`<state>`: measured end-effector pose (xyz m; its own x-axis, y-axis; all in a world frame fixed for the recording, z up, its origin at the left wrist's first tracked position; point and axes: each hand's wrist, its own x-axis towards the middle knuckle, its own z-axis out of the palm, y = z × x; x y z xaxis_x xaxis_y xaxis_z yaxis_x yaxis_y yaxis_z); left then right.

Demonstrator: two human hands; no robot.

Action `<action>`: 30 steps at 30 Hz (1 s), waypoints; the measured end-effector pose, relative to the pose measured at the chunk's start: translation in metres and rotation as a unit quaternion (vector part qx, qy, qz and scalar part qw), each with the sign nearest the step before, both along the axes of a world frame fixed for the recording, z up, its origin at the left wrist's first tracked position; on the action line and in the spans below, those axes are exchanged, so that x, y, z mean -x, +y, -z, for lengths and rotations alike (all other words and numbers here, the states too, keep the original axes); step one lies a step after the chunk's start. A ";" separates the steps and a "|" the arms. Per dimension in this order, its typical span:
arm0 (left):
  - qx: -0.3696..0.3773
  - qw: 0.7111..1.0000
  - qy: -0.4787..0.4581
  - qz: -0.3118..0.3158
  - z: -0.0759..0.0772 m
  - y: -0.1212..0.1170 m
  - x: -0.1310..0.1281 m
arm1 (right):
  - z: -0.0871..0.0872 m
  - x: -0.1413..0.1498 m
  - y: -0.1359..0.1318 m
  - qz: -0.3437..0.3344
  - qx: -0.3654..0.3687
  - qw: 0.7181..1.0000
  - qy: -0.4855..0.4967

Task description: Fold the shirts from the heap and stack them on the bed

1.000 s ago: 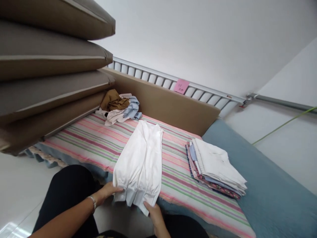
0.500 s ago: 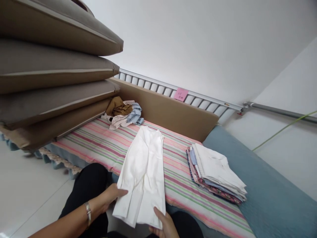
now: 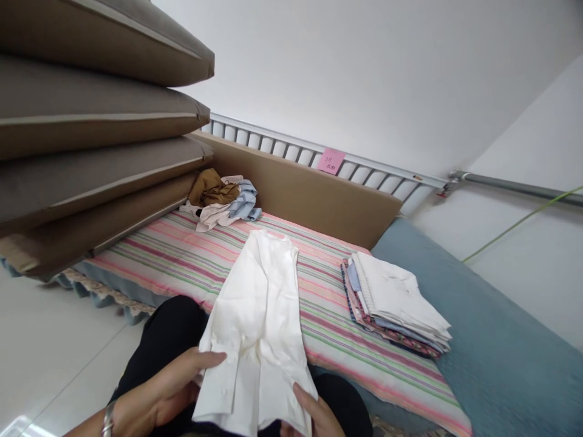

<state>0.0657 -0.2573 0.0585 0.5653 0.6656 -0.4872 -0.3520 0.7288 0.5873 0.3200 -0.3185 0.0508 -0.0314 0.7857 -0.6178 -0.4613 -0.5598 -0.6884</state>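
A white garment (image 3: pixel 264 291) lies lengthwise on the striped bedding, its near end hanging past the bed's edge over my knees. My left hand (image 3: pixel 182 379) grips its left side near the lower end, thumb on top and fingers underneath. On the lower right corner, my right hand (image 3: pixel 314 416) pinches the cloth the same way, partly cut off by the frame's bottom. Creases gather in the cloth between both hands. To the right sits a stack of folded clothes (image 3: pixel 396 303) with white pieces on top.
A crumpled heap of brown, pink and blue clothes (image 3: pixel 223 197) lies at the far left. Thick brown cushions (image 3: pixel 100 145) are piled beside it. Behind stand a brown board (image 3: pixel 296 188) and a white radiator (image 3: pixel 273 144) bearing a pink note (image 3: pixel 331 161). Blue-green bedding (image 3: pixel 492 321) spreads right.
Both hands have drawn the garment's near end lower and towards me, still holding it. The camera view has shifted slightly. The stack and the heap stay in place.
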 end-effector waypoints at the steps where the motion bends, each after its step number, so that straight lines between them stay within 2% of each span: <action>1: 0.012 1.000 -0.009 -0.009 -0.004 0.005 -0.003 | -0.009 0.001 0.007 0.007 0.003 1.000 0.009; 5: 0.043 0.996 -0.010 -0.083 -0.017 0.034 -0.020 | -0.034 0.002 0.043 0.076 -0.016 0.996 0.048; 9: 0.051 0.987 -0.014 -0.152 -0.018 0.079 -0.038 | -0.039 -0.006 0.097 0.113 -0.014 0.990 0.081; 14: 0.059 0.970 -0.013 -0.237 0.003 0.158 -0.062 | -0.019 -0.017 0.184 0.156 -0.011 0.984 0.087; 16: 0.069 0.961 -0.002 -0.269 0.014 0.185 -0.069 | -0.007 -0.018 0.209 0.170 -0.018 0.983 0.071; 18: 0.038 0.950 0.029 -0.308 0.025 0.200 -0.069 | 0.006 -0.019 0.217 0.175 -0.053 0.983 0.025; 20: -0.065 0.933 0.105 -0.338 0.033 0.200 -0.060 | 0.020 -0.023 0.207 0.161 -0.111 0.976 -0.092; 21: -0.141 0.920 0.160 -0.330 0.036 0.195 -0.052 | 0.027 -0.026 0.195 0.141 -0.145 0.963 -0.181; 22: -0.224 0.900 0.222 -0.299 0.040 0.187 -0.043 | 0.035 -0.030 0.181 0.110 -0.181 0.936 -0.281; 23: -0.313 0.873 0.282 -0.245 0.043 0.177 -0.033 | 0.043 -0.035 0.166 0.067 -0.222 0.895 -0.381; 24: -0.401 0.836 0.332 -0.172 0.046 0.166 -0.022 | 0.051 -0.040 0.150 0.016 -0.264 0.842 -0.471; 26: -0.544 0.737 0.400 -0.011 0.053 0.146 -0.004 | 0.068 -0.050 0.124 -0.091 -0.343 0.721 -0.595; 28: -0.620 0.635 0.446 0.116 0.059 0.132 0.007 | 0.081 -0.057 0.110 -0.164 -0.384 0.618 -0.666; 30: -0.640 0.558 0.497 0.181 0.065 0.127 0.010 | 0.089 -0.059 0.107 -0.188 -0.386 0.553 -0.714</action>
<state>0.0554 -0.1300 -0.0063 0.6490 0.7582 0.0631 0.6456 -0.5927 0.4816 0.3790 -0.2112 -0.0378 -0.1956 0.9361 0.2923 0.9101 0.2844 -0.3016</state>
